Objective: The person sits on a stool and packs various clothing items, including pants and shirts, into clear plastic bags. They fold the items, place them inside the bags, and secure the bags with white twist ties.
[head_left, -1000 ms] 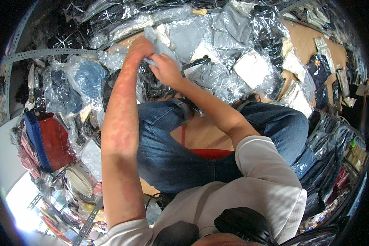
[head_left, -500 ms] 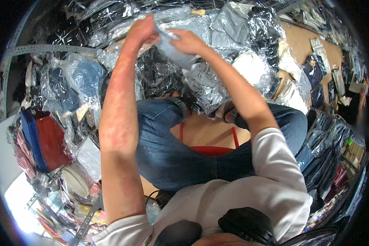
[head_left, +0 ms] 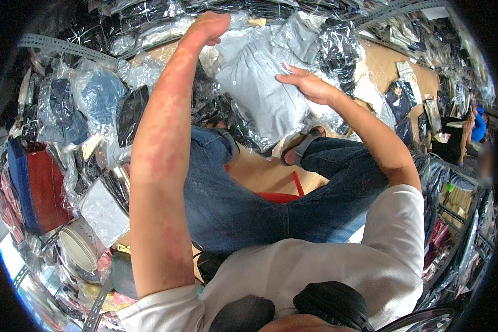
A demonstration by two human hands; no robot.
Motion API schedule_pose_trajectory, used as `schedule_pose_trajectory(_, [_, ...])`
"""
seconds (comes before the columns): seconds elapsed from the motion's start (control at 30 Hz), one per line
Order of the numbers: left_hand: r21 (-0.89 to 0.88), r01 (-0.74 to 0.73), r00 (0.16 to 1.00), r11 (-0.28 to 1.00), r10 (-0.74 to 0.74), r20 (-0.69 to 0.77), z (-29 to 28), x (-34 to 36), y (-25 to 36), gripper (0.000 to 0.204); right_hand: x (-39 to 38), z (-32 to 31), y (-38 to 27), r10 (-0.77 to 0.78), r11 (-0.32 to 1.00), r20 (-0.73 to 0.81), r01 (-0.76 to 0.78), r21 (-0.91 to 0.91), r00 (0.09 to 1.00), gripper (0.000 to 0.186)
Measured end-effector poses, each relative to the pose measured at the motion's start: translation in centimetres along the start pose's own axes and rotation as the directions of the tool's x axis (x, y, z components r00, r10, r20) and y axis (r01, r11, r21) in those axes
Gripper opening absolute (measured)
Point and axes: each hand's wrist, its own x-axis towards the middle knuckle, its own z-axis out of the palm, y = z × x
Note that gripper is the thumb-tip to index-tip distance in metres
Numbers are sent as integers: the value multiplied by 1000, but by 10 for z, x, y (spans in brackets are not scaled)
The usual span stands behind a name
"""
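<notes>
A folded light-grey garment in a clear plastic bag [head_left: 263,91] lies broad side up on the pile, just beyond my feet. My right hand [head_left: 311,87] is over its right side, thumb and fingers apart, apparently resting on the plastic. Beyond the garment's upper left corner, my left hand [head_left: 207,27] is raised with the wrist bent. Its fingers point right, with the thumb apart below them, and no held thing shows. Black bagged clothing [head_left: 207,102] lies under and left of the grey garment.
Bagged clothes surround me, among them a blue piece [head_left: 106,97] at the left. A dark red and blue fabric bin [head_left: 47,185] stands nearer, beside a pale round container [head_left: 78,249]. Perforated metal shelving [head_left: 66,44] edges the space. Another person's arm [head_left: 466,133] shows far right.
The grey bagged garment was held up nearly edge-on between both hands; now it lies lower with its broad face showing. My right hand moved right and nearer; my left moved slightly right and farther.
</notes>
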Motion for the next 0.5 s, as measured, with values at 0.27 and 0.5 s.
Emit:
schedule_pose_trajectory(0.27, [190, -197, 969, 962, 162, 187, 7, -2, 14, 77, 34, -45, 167, 93, 771, -135, -157, -617, 986, 54])
schedule_pose_trajectory(0.5, [284, -288, 956, 915, 261, 130, 3, 2, 4, 74, 52, -76, 165, 169, 481, -148, -212, -851, 974, 69])
